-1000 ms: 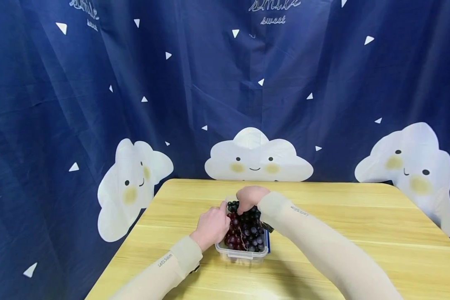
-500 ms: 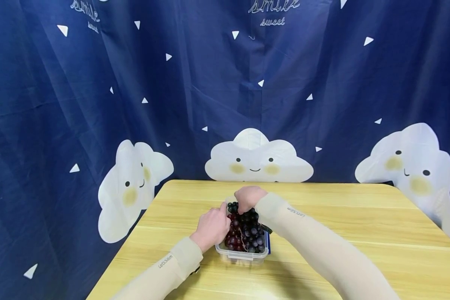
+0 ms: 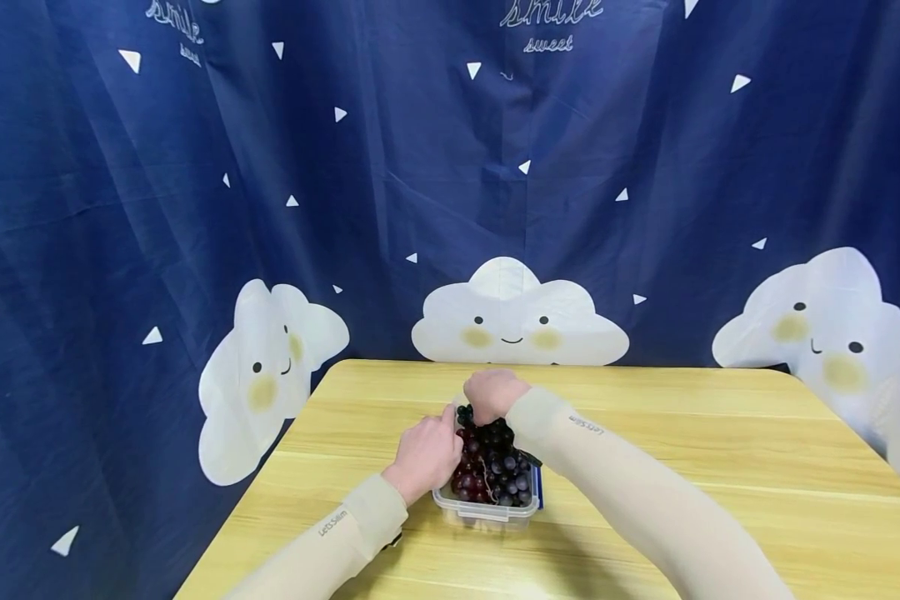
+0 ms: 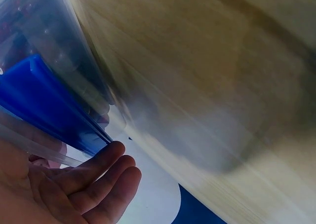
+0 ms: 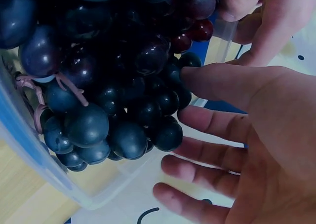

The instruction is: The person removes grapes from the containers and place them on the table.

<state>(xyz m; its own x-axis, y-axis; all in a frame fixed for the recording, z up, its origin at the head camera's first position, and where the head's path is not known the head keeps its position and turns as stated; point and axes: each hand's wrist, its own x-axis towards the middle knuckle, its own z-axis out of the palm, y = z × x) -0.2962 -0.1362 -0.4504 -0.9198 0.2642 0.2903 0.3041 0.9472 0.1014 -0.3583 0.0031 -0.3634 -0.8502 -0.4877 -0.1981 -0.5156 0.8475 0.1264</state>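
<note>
A clear plastic food container (image 3: 487, 510) holds bunches of grapes, with red grapes (image 3: 467, 482) on the left and dark purple-black grapes (image 3: 516, 485) on the right. My left hand (image 3: 425, 454) grips the container's left rim, its index finger pointing away along the edge. Beside that hand, a blue latch flap (image 4: 44, 105) hangs from the container's side in the left wrist view. My right hand (image 3: 492, 393) reaches over the far end. Its thumb and index finger pinch small black grapes (image 5: 168, 100) there, and the other fingers spread outside the far wall.
The container stands on a light wooden table (image 3: 682, 433). Another blue latch flap (image 3: 539, 487) shows on its right side. Behind the table hangs a dark blue curtain (image 3: 390, 167) printed with clouds and triangles. A pink-brown grape stem (image 5: 71, 88) sticks up among the dark grapes.
My right hand has shifted slightly left over the far end of the container. The left hand stays at the left rim, and the container keeps its place.
</note>
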